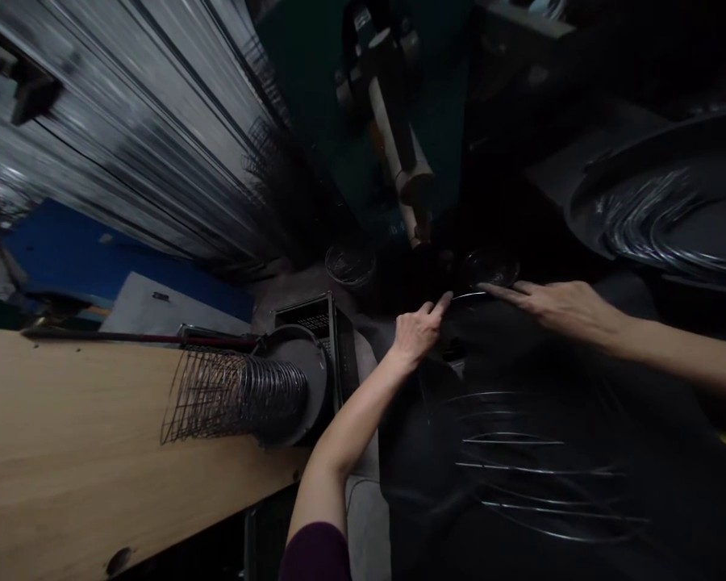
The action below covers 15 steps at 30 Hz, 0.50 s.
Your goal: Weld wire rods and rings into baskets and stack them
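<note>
Between my two hands a thin, shiny curved wire [469, 296] spans the gap near the middle of the view. My left hand [420, 327] is closed, its fingertips pinching the wire's left end. At the other end, my right hand [550, 305] has its fingers pressed together on the wire. Several curved wires [520, 468] lie on the dark cloth [436, 516] over my lap, below the hands. The lower parts of both hands' grips are too dark to make out.
A wire cage [206, 395] with stacked rings stands at the left beside a wooden board [66, 452]. A machine arm [399, 153] points down from above. At the right, a large round tray [586, 218] holds wire rings.
</note>
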Each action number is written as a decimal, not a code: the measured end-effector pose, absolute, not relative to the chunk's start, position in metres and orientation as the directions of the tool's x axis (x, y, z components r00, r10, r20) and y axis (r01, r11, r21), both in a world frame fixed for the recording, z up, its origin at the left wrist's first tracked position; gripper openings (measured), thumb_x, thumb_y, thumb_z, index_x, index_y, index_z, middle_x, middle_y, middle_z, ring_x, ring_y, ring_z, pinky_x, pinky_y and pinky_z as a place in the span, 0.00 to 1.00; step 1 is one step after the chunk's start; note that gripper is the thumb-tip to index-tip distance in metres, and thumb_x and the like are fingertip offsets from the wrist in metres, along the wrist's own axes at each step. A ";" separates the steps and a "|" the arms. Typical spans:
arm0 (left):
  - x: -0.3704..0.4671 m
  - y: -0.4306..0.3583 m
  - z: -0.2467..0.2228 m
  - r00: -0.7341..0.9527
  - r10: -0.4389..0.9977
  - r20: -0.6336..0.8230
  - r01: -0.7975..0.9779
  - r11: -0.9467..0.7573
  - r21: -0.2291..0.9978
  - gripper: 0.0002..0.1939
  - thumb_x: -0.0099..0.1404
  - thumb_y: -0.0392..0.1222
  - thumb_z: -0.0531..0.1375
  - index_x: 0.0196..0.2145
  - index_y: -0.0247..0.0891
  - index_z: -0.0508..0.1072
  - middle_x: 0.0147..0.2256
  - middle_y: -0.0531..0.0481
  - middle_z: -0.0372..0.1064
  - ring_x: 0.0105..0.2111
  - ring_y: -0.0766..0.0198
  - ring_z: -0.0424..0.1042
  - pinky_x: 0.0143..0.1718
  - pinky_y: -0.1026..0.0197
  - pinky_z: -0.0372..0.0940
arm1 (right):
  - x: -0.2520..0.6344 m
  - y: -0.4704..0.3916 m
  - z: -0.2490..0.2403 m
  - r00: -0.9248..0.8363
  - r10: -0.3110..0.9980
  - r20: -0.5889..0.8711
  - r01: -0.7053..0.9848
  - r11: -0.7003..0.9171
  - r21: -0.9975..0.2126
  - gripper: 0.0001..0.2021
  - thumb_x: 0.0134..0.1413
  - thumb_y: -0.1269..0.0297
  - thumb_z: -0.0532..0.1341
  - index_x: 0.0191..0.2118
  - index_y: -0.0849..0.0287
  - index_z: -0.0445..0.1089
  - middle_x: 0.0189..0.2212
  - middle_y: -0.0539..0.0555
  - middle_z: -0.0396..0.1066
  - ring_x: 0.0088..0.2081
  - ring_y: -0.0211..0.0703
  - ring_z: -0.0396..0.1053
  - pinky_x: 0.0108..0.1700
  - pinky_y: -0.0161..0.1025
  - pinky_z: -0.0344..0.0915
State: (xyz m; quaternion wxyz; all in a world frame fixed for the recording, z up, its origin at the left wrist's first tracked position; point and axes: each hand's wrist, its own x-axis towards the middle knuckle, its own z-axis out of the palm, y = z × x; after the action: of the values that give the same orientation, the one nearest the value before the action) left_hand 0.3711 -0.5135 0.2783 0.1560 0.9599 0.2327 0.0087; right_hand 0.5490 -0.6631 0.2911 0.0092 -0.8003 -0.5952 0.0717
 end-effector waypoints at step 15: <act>0.381 -0.449 0.349 0.880 0.472 0.044 0.448 -0.859 0.248 0.20 0.70 0.37 0.49 0.57 0.45 0.67 0.43 0.48 0.75 0.42 0.57 0.74 0.40 0.62 0.64 | 0.564 -0.583 0.362 0.185 0.979 -0.088 0.982 -0.187 -0.007 0.29 0.60 0.71 0.47 0.66 0.49 0.55 0.47 0.57 0.73 0.37 0.51 0.72 0.28 0.39 0.53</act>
State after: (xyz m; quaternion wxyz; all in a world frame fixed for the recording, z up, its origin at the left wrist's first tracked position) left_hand 0.3812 -0.4486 0.3490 0.1158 0.9627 0.2389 0.0518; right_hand 0.5640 -0.5835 0.3624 -0.0254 -0.7695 -0.6372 0.0361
